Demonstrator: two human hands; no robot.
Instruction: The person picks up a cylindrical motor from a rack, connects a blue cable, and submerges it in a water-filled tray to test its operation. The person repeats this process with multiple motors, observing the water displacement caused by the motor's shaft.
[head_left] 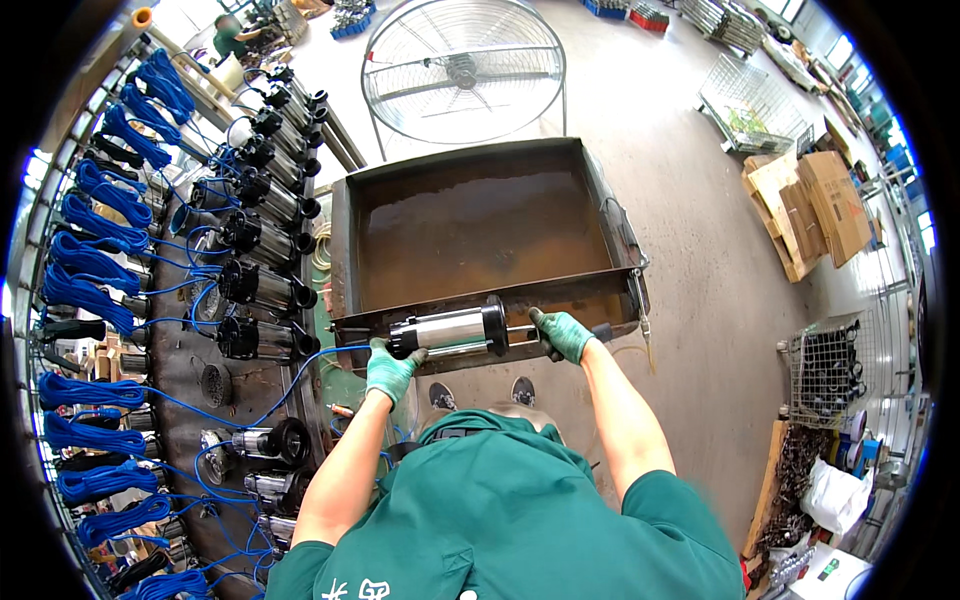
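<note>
A submersible pump (450, 330) with a bright steel barrel and black ends lies level over the near rim of a large metal tank (345, 235) of brown water. My left hand (393, 369), in a green glove, is closed on its left end, where a blue cable (335, 351) runs off to the left. At the pump's right end a short metal rod (520, 335) sticks out, and my gloved right hand (564, 336) is closed around it. A dark piece (602, 332) shows just past that hand; I cannot tell whether it belongs to the rod.
On the left, a dark bench (190, 375) carries several similar pumps (262, 285), their blue cables coiled on a rack (90, 255). Behind the tank stands a big round fan (462, 70). Cardboard (833, 208) and wire baskets (825, 365) are at right. Another person (230, 40) sits far left.
</note>
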